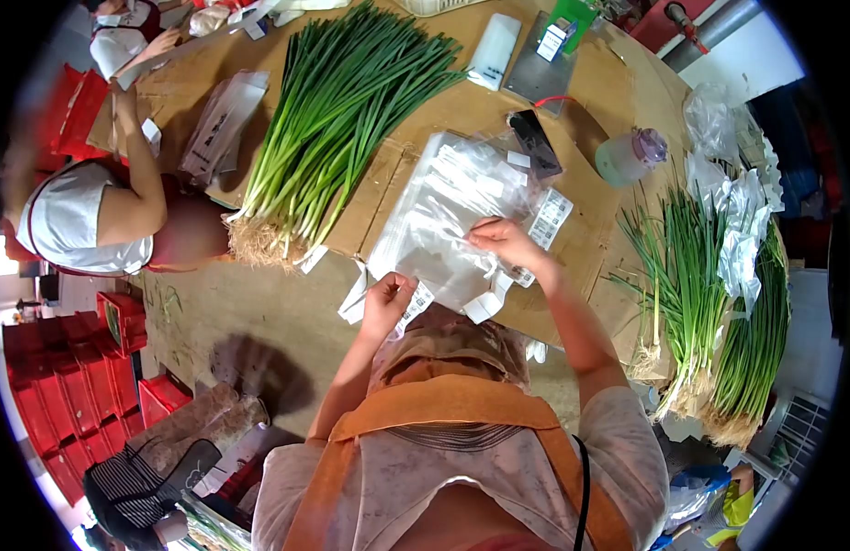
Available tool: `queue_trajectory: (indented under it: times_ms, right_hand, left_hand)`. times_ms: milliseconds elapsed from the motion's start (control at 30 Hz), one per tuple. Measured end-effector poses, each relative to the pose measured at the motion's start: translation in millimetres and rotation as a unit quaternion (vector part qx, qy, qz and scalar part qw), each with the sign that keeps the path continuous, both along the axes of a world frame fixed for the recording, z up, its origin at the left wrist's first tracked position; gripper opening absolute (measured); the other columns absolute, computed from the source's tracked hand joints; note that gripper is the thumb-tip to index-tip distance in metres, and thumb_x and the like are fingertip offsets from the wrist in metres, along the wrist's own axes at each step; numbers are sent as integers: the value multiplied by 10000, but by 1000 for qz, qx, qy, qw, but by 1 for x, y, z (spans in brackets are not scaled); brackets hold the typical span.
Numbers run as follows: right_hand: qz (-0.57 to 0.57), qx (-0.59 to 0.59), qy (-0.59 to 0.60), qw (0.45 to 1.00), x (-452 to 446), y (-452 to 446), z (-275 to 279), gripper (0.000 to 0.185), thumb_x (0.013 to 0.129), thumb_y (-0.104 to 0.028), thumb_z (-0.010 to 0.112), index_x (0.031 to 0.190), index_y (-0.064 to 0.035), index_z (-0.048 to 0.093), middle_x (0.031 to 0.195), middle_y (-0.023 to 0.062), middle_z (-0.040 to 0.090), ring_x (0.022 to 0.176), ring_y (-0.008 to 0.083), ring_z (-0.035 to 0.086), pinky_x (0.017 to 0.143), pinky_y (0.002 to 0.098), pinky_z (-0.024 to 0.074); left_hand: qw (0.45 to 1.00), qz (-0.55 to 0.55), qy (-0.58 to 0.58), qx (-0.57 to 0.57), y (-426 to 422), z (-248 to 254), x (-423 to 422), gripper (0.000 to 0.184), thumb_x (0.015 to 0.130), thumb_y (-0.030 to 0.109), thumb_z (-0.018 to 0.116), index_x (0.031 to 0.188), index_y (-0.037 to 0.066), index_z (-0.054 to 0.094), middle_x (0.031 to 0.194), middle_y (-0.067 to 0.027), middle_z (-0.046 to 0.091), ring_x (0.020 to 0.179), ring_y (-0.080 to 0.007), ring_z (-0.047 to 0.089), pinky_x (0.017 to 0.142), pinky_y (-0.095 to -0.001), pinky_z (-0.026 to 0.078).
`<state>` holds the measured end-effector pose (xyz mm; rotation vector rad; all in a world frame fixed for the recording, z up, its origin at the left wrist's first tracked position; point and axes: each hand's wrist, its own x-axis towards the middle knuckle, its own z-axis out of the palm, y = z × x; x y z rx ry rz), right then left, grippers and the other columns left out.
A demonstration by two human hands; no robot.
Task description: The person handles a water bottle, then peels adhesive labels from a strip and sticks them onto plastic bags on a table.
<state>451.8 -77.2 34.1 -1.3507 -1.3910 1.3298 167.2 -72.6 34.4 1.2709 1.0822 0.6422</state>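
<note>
My left hand (389, 303) is closed at the table's near edge, fingers pinched beside a white printed label (414, 310). Over the stack of clear plastic bags (434, 197), my right hand (503, 241) is closed in a pinch on a bit of clear plastic. More white label strips (551, 219) lie to the right of the bags, and one hangs at the front edge. A large bunch of green onions (328, 119) lies left of the bags, roots toward me. A dark phone (535, 143) rests at the top right of the bags.
Right of the bags stand a bottle (631, 156) and more green onions (686, 285). A scale (540, 69) and a white packet (494, 51) lie at the back. A co-worker (99, 216) sits at the left, near folded bags (225, 124). Red crates (71, 367) are stacked lower left.
</note>
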Motion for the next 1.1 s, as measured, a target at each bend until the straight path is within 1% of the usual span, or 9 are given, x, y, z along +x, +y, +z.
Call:
queue_trajectory:
  times_ms: [400, 467, 500, 567, 667, 733, 833, 1033, 1100]
  right_hand:
    - [-74, -9, -17, 997, 1, -4, 2, 108, 822, -52, 634, 917, -9, 662, 888, 46, 633, 773, 115, 583, 684, 228, 458]
    - [-295, 155, -58, 941, 21, 0, -23, 109, 835, -26, 574, 927, -24, 634, 871, 44, 633, 796, 112, 574, 706, 241, 465]
    - [-402, 24, -155, 902, 33, 6, 31, 125, 834, -3, 516, 931, -23, 592, 898, 52, 629, 827, 137, 571, 725, 276, 469]
    - [-562, 243, -12, 790, 85, 10, 19, 127, 832, -9, 504, 932, -21, 581, 920, 79, 625, 830, 173, 575, 704, 305, 471]
    - [-622, 254, -129, 729, 84, 1, 35, 97, 814, 5, 519, 892, -16, 571, 935, 92, 604, 849, 181, 566, 707, 292, 458]
    - [-362, 176, 12, 915, 35, -12, 35, 82, 803, -25, 601, 879, -31, 572, 893, 53, 582, 869, 143, 550, 746, 262, 439]
    - [37, -34, -23, 998, -43, -25, 49, 139, 742, -132, 725, 812, -39, 648, 731, 23, 625, 652, 109, 563, 621, 257, 454]
    - [-60, -33, -31, 997, -52, -3, 15, 200, 705, -219, 757, 760, -50, 665, 672, 69, 639, 633, 121, 601, 619, 266, 464]
    - [-76, 86, -334, 936, -42, 5, 3, 321, 670, -319, 762, 826, -64, 646, 716, 73, 632, 657, 158, 611, 663, 296, 464]
  left_hand:
    - [999, -23, -31, 12, -2, -7, 1, 144, 850, 68, 617, 741, -3, 556, 651, 29, 537, 612, -31, 441, 552, -213, 393]
    - [999, -27, -26, 9, -1, -6, 0, 135, 851, 60, 611, 746, -2, 555, 657, 29, 540, 617, -33, 450, 557, -216, 398]
    - [999, -29, -23, 2, 0, 0, 0, 129, 853, 57, 607, 751, -2, 554, 658, 32, 541, 615, -34, 451, 553, -217, 398]
    - [998, -38, -24, -33, -1, 1, -5, 82, 858, 43, 593, 800, -2, 557, 690, 27, 554, 643, -41, 474, 575, -216, 407]
    - [993, -63, -68, -79, 2, 1, -3, 77, 863, 2, 559, 940, -5, 558, 793, 4, 587, 748, -63, 531, 667, -211, 430]
    - [987, -80, -126, -62, -4, 11, 10, 183, 863, -35, 533, 1043, -4, 542, 874, -14, 600, 838, -81, 556, 743, -209, 435]
    - [979, -146, -139, -29, -4, 17, 23, 289, 857, -80, 508, 1134, -2, 510, 968, -35, 598, 965, -99, 548, 840, -214, 415]
    - [993, -116, 23, -13, 13, 20, 19, 59, 853, 47, 603, 882, 2, 578, 677, 39, 538, 613, -39, 453, 546, -215, 383]
    - [987, -138, 76, 18, 17, 13, 12, 92, 862, 93, 612, 847, 7, 582, 641, 42, 516, 594, -37, 428, 530, -213, 366]
